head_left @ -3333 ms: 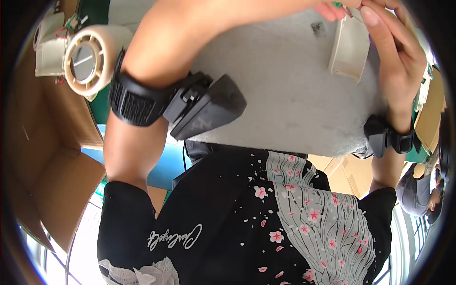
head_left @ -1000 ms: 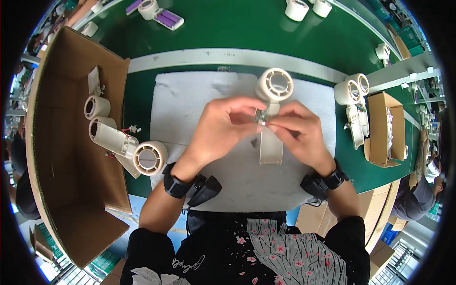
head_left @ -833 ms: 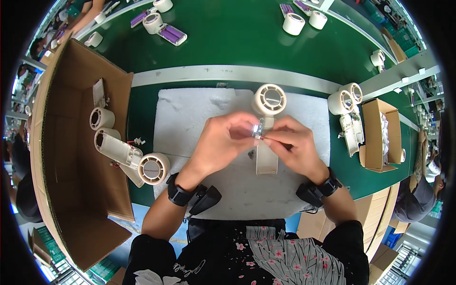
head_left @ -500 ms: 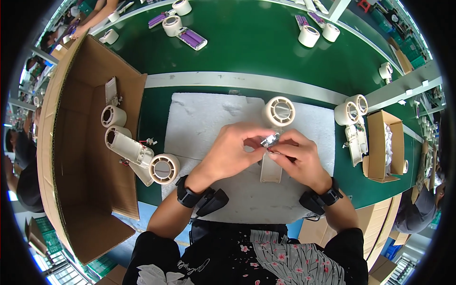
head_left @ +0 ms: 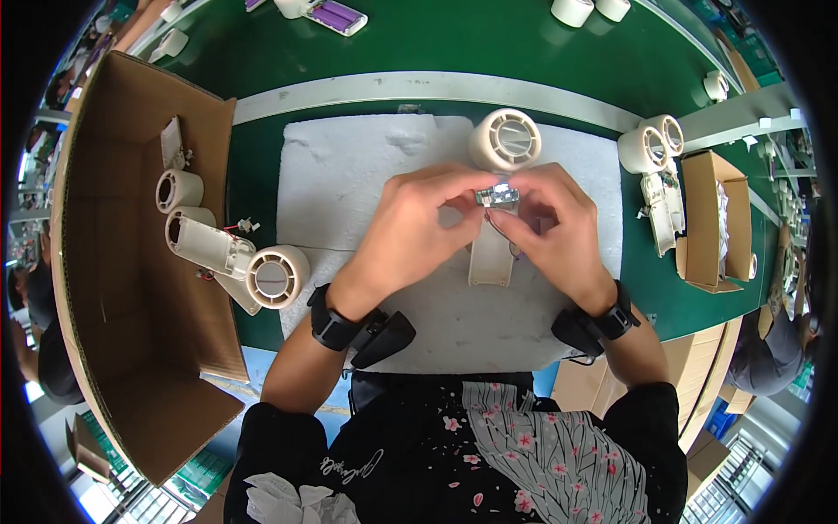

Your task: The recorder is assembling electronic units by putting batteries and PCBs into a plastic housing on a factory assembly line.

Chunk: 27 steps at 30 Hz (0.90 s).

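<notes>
Between the fingertips of my left hand [head_left: 419,227] and my right hand [head_left: 563,227] is a small circuit board [head_left: 497,195] with shiny silver parts. Both thumbs and forefingers pinch it by its ends. A thin wire seems to run down from it beside my right thumb. Under my hands lies a cream handheld-fan shell: its round head [head_left: 506,140] with a ringed opening sits just beyond my fingers, and its open handle [head_left: 491,262] points toward me. My hands hide the part between.
A white foam pad [head_left: 349,166] covers the green bench. An open cardboard box [head_left: 105,262] at left holds fan shells; another fan head [head_left: 278,277] stands beside it. At right are more fan parts [head_left: 659,201] and a small carton [head_left: 735,218]. A metal rail [head_left: 367,87] crosses behind.
My view has tipped downward, so the bench things sit higher in the picture. The circuit board has turned from slanted to nearly level, and my right fingers have shifted round its end.
</notes>
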Tool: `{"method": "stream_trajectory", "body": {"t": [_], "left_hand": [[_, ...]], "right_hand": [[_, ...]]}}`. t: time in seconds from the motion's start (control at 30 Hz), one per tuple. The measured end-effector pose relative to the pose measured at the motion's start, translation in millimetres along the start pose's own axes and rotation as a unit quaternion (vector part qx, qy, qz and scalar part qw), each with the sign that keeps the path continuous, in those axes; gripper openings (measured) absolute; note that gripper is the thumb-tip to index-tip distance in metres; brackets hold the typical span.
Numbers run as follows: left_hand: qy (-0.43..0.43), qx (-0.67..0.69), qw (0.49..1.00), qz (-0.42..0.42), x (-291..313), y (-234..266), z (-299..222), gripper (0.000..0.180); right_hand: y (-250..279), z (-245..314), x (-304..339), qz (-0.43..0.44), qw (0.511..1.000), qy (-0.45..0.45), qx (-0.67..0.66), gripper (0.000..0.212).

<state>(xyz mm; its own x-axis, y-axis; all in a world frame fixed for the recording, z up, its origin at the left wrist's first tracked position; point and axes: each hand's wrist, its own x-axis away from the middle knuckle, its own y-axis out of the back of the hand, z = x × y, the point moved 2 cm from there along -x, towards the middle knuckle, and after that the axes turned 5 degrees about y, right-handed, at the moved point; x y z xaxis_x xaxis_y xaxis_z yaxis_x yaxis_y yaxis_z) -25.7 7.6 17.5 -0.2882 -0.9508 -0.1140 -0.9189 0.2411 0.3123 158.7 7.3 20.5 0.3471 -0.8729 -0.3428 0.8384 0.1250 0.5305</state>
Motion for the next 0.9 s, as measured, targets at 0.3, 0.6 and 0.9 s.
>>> {"method": "stream_trajectory", "body": {"t": [0.3, 0.6, 0.9], "left_hand": [[-0.044, -0.02, 0.999, -0.022, 2.1, -2.6, 1.7, 0.029], [-0.067, -0.052, 0.996, -0.025, -1.2, -0.8, 4.0, 0.026], [-0.075, -0.02, 0.997, -0.026, 1.7, -4.2, 7.1, 0.026]], "right_hand": [[-2.3, -2.6, 6.0, -0.025, 0.999, -0.048, -0.005, 0.035], [-2.6, -0.1, 1.0, -0.035, 0.999, 0.01, 0.029, 0.034], [-3.7, 2.9, 2.8, -0.039, 0.999, 0.001, 0.024, 0.029]]}}
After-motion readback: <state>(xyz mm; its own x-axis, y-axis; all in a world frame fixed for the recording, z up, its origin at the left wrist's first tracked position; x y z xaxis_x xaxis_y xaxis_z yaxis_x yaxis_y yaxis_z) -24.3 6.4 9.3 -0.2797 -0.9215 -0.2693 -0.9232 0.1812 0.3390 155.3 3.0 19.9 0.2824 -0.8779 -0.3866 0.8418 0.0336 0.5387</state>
